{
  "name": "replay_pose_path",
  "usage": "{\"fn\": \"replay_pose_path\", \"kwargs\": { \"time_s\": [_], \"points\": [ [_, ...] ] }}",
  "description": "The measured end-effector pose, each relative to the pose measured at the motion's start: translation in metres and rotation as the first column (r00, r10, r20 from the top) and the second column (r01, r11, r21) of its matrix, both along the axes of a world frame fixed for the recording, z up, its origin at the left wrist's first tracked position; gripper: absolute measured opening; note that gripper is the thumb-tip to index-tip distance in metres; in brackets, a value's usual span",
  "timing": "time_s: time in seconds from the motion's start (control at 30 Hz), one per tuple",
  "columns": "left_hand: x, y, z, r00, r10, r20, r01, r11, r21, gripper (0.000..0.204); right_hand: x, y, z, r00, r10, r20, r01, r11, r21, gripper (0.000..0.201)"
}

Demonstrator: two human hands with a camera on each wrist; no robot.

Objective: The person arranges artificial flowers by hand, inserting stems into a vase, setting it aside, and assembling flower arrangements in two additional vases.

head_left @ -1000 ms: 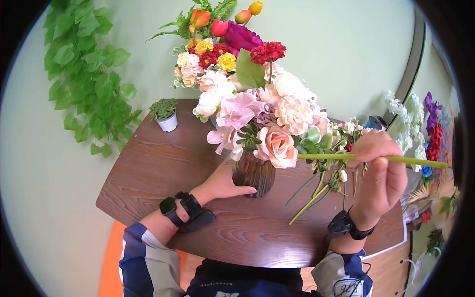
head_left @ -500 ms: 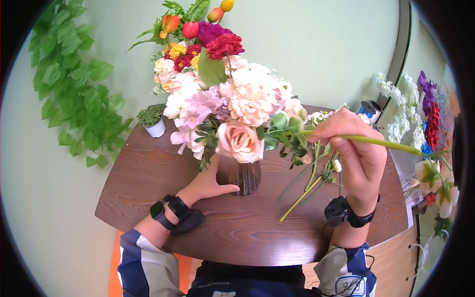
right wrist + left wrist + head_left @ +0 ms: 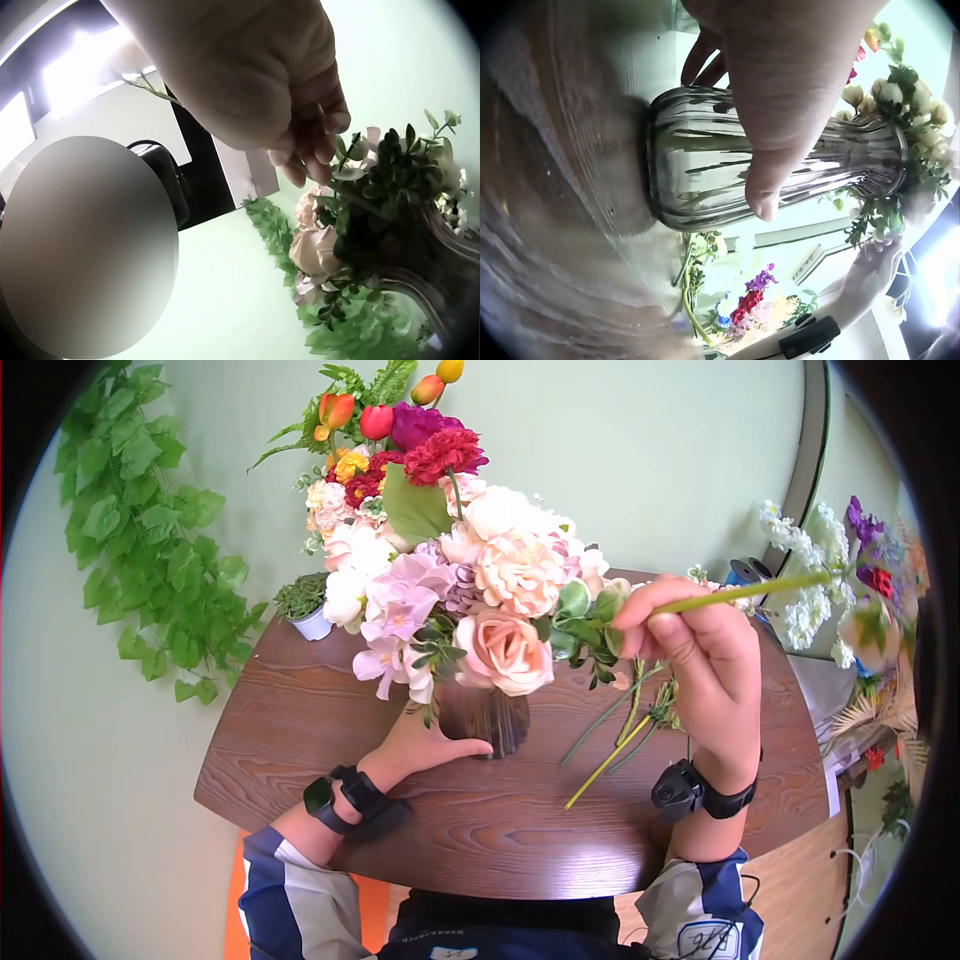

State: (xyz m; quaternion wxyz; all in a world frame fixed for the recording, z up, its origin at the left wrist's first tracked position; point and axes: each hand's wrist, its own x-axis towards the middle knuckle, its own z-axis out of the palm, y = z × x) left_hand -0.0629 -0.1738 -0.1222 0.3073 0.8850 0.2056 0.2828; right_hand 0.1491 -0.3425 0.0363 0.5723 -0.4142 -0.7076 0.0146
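Note:
A ribbed glass vase (image 3: 505, 725) stands on the brown table, stems showing through its wall. My left hand (image 3: 425, 745) holds the vase, thumb across its near side and fingers behind; the left wrist view shows the thumb (image 3: 765, 187) on the glass. Above the rim spreads a bouquet with a peach rose (image 3: 505, 650), lilac blooms (image 3: 405, 595) and a red carnation (image 3: 443, 455). My right hand (image 3: 705, 670) pinches a thick green stem (image 3: 760, 588) at the bouquet's right side, fingertips at the leaves. A pale flower (image 3: 868, 630) hangs blurred at the stem's outer end.
Loose stems (image 3: 610, 760) lie on the table right of the vase. A small potted succulent (image 3: 305, 605) stands at the back left. Blue spools (image 3: 745, 575) sit at the back right, white blossoms (image 3: 805, 575) beyond. Green vines (image 3: 140, 530) hang on the left wall.
My right hand has brought the stem inward to the bouquet's leaves, and its outer end now tilts upward. My left hand stays on the vase. The head view has shifted.

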Motion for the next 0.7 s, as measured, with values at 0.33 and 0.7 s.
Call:
{"fn": "replay_pose_path", "kwargs": {
  "time_s": [0.33, 0.7],
  "points": [
    [0.002, -0.022, 0.01, 0.992, -0.121, -0.046, 0.129, 0.955, 0.269, 0.081, 0.004, 0.003, 0.0, 0.979, -0.105, -0.173, 0.112, 0.993, 0.03, 0.015],
    [0.007, -0.03, 0.008, 0.983, -0.182, -0.018, 0.182, 0.959, 0.219, 0.065, 0.01, 0.002, 0.001, 0.993, -0.107, 0.048, 0.11, 0.992, -0.06, 0.008]
  ]
}}
